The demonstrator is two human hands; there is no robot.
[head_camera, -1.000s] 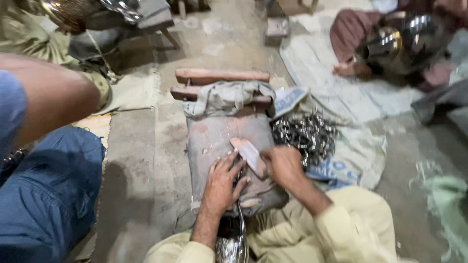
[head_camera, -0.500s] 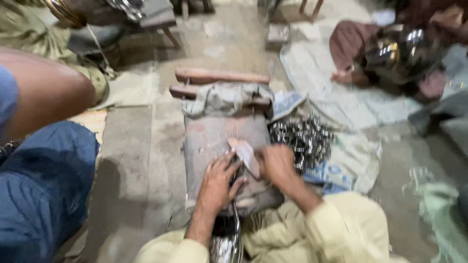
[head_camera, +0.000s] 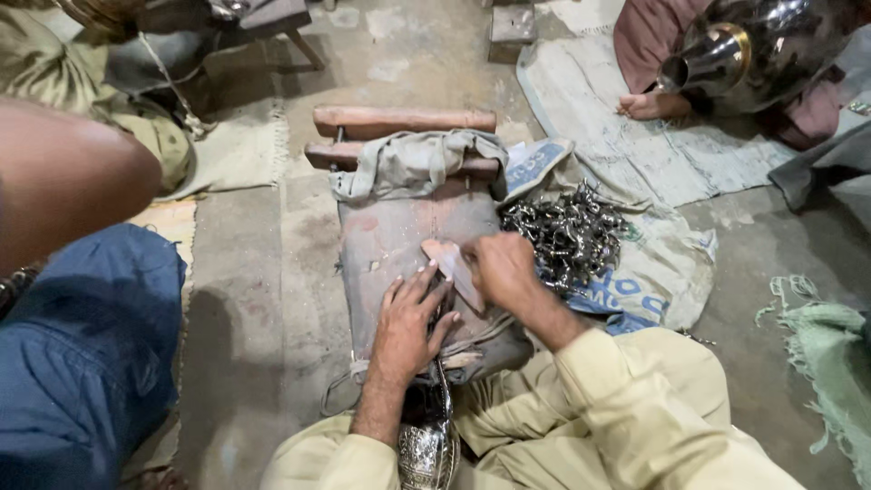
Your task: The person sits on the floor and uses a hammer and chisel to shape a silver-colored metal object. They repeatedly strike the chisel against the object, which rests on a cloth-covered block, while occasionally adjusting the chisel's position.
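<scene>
Right hand (head_camera: 504, 270) grips a flat stick (head_camera: 451, 264) at the middle of the padded block (head_camera: 386, 238), long axis running up-left to down-right. Left hand (head_camera: 408, 320) presses flat on what seems an engraved metal vessel (head_camera: 428, 440). Metal pieces (head_camera: 564, 234) heap on a sack (head_camera: 667, 272).

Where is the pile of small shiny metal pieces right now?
In the head view, the pile of metal pieces lies right of centre on a printed sack, just beyond the right hand.

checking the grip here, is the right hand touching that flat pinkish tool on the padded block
Touching. The head view shows the right hand wrapped around the flat pinkish tool, its fingers closed over the tool's near end, no gap visible.
</scene>
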